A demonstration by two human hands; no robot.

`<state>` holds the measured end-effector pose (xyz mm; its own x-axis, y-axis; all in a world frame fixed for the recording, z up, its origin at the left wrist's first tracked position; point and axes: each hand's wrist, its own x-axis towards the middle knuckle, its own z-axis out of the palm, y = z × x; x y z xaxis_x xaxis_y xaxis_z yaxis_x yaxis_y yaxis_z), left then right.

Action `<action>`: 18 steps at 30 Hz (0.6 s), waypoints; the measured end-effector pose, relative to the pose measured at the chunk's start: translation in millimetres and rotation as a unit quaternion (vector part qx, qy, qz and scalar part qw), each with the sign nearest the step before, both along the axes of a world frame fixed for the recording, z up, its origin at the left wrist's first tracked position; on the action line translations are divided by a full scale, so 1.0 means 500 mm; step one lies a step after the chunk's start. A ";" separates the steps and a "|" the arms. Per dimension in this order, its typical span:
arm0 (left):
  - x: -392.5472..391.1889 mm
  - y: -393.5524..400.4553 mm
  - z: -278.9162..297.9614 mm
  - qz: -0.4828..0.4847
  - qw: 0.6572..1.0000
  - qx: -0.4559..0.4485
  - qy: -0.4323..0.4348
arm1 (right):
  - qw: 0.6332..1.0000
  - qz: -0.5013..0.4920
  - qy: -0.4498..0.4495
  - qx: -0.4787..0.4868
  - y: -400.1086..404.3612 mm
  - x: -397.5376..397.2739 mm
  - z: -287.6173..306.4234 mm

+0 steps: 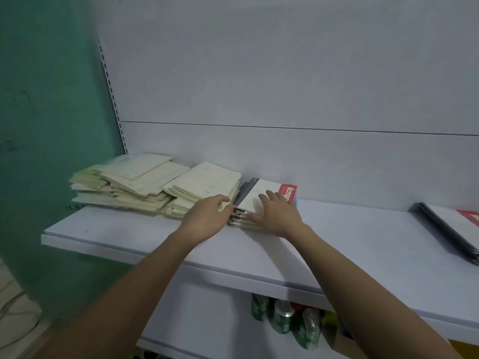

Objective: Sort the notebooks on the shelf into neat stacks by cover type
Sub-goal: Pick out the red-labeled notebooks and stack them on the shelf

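White-covered notebooks with red title blocks [261,203] sit stacked mid-shelf, the right hand [278,213] flat on top, the left hand [207,216] gripping their spines, beside untidy cream paper-covered notebooks [145,185] on the white shelf [363,242].

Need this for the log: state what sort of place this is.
Probably a small shop. A white slotted-upright display shelf holds stacks of cream notebooks and red-labelled notebooks, and drink cans stand on the shelf below.

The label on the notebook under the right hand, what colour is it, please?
Red label with white lettering, head view.
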<state>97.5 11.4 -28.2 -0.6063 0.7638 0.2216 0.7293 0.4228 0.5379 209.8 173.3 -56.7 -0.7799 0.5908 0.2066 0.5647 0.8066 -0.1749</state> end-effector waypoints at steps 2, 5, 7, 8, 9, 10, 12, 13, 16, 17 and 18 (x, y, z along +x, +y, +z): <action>-0.018 0.011 -0.013 -0.007 1.000 0.014 -0.009 | 0.999 -0.005 -0.036 -0.013 0.015 -0.022 -0.016; -0.038 0.021 -0.038 0.000 0.996 0.073 -0.049 | 0.999 0.001 -0.032 0.013 0.005 -0.018 -0.031; -0.049 0.027 -0.049 0.000 0.989 0.118 -0.090 | 0.999 0.007 0.003 0.053 -0.020 0.003 -0.036; -0.051 0.031 -0.049 -0.004 0.983 0.134 -0.126 | 0.997 0.011 0.012 0.072 -0.031 0.015 -0.038; -0.049 0.035 -0.044 -0.009 0.973 0.147 -0.180 | 0.996 0.015 0.022 0.087 -0.040 0.024 -0.039; -0.047 0.040 -0.037 -0.013 0.957 0.152 -0.248 | 0.995 0.014 0.041 0.090 -0.045 0.029 -0.039; -0.040 0.052 -0.018 -0.024 0.911 0.131 -0.390 | 0.991 -0.009 0.114 0.067 -0.056 0.031 -0.032; -0.038 0.058 -0.007 -0.045 0.881 0.112 -0.458 | 0.984 -0.014 0.169 0.053 -0.062 0.029 -0.027; -0.044 0.071 0.016 -0.112 0.746 0.139 -0.641 | 0.970 0.058 0.228 0.060 -0.081 0.016 -0.013; -0.050 0.072 0.022 -0.114 0.720 0.154 -0.667 | 0.971 0.087 0.211 0.069 -0.084 0.011 -0.011; -0.059 0.073 0.024 -0.112 0.717 0.158 -0.669 | 0.974 0.110 0.184 0.069 -0.084 0.007 -0.009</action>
<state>67.9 47.8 -16.3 -0.3079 0.9148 -0.2613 -0.4999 0.0782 0.8626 213.4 131.4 -61.0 -0.7430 0.3644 0.5614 0.2951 0.9312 -0.2139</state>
